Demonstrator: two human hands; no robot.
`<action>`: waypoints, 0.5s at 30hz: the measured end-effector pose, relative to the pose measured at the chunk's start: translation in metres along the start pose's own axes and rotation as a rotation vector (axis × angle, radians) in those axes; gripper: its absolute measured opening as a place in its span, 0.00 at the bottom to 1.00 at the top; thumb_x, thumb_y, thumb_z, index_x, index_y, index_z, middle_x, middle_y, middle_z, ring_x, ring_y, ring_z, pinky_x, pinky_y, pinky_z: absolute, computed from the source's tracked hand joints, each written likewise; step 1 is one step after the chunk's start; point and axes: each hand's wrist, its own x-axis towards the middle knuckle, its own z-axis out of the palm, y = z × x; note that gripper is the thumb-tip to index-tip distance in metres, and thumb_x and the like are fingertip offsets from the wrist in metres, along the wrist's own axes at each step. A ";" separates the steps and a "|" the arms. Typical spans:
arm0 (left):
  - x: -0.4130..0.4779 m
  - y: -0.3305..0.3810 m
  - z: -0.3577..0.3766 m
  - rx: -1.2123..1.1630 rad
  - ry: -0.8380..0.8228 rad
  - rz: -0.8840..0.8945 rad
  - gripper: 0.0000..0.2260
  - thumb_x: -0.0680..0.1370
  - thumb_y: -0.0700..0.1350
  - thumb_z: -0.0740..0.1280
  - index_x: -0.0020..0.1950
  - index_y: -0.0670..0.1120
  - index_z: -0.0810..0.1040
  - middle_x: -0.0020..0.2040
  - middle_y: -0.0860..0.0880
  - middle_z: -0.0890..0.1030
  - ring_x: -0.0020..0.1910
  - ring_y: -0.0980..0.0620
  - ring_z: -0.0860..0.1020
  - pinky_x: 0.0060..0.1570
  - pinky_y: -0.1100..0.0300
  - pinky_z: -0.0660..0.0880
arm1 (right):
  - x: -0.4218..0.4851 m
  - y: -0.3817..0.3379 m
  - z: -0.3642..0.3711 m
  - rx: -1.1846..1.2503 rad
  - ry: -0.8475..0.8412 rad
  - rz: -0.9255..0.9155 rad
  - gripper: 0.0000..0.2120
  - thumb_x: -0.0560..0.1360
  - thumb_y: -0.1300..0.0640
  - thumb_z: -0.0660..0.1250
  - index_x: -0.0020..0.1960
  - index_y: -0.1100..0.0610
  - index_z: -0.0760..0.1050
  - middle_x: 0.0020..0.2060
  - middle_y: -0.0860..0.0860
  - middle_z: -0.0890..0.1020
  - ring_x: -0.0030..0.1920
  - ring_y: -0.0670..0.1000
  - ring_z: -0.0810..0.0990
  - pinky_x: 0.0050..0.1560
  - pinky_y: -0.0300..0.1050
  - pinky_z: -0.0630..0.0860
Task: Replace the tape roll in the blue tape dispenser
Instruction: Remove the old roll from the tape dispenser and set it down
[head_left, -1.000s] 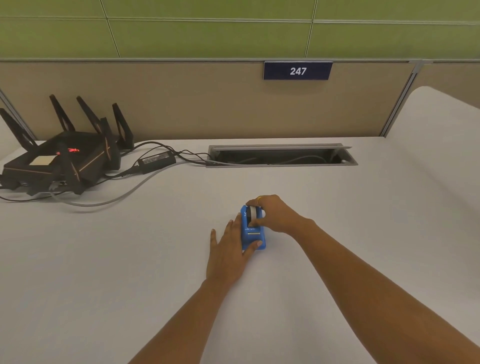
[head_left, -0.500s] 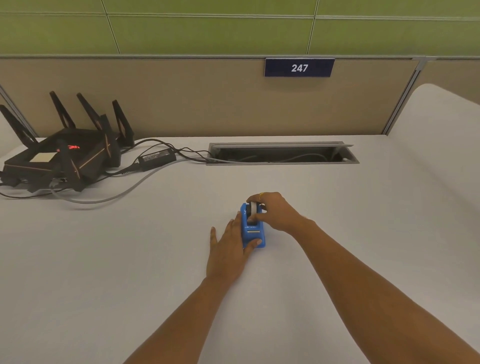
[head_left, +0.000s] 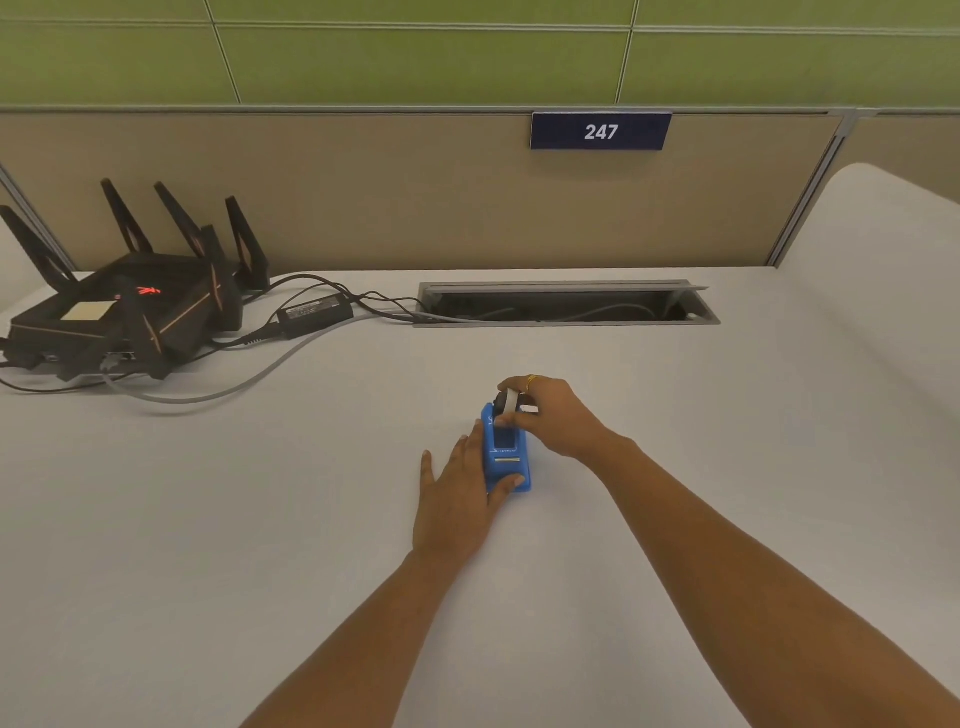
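Observation:
The blue tape dispenser (head_left: 506, 457) stands on the white desk (head_left: 260, 519) in the middle of the view, its cutter end toward me. My left hand (head_left: 457, 493) lies flat against its left side, thumb pressed on the near end, steadying it. My right hand (head_left: 550, 415) pinches the tape roll (head_left: 506, 402), white with a dark core, which sits partly raised out of the dispenser's far end. The fingers hide much of the roll.
A black router (head_left: 130, 306) with several antennas sits at the far left, with a power brick (head_left: 314, 312) and cables trailing to an open cable slot (head_left: 566, 304) at the desk's back. A tan partition with a "247" sign (head_left: 600, 131) rises behind.
The tape roll has come up a little out of the dispenser in my right hand. My left hand stays against the dispenser.

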 end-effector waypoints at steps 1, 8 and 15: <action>0.000 0.000 0.000 0.001 -0.001 0.001 0.32 0.75 0.62 0.53 0.74 0.51 0.46 0.75 0.53 0.60 0.73 0.55 0.60 0.73 0.49 0.40 | -0.001 0.001 0.001 0.008 0.001 0.001 0.21 0.73 0.59 0.67 0.64 0.61 0.69 0.62 0.58 0.76 0.62 0.56 0.75 0.59 0.42 0.70; -0.002 0.000 0.000 -0.010 0.005 0.010 0.31 0.76 0.62 0.52 0.74 0.51 0.47 0.75 0.53 0.61 0.73 0.55 0.60 0.73 0.49 0.40 | -0.010 0.006 0.014 0.025 0.094 -0.019 0.21 0.72 0.58 0.68 0.64 0.59 0.70 0.61 0.56 0.77 0.62 0.54 0.74 0.59 0.39 0.67; -0.005 0.001 -0.003 -0.055 -0.010 0.004 0.30 0.76 0.60 0.54 0.74 0.50 0.49 0.74 0.53 0.62 0.73 0.55 0.61 0.74 0.50 0.41 | -0.022 0.003 0.017 0.065 0.200 -0.031 0.22 0.72 0.57 0.69 0.65 0.57 0.70 0.63 0.54 0.76 0.64 0.53 0.73 0.65 0.43 0.66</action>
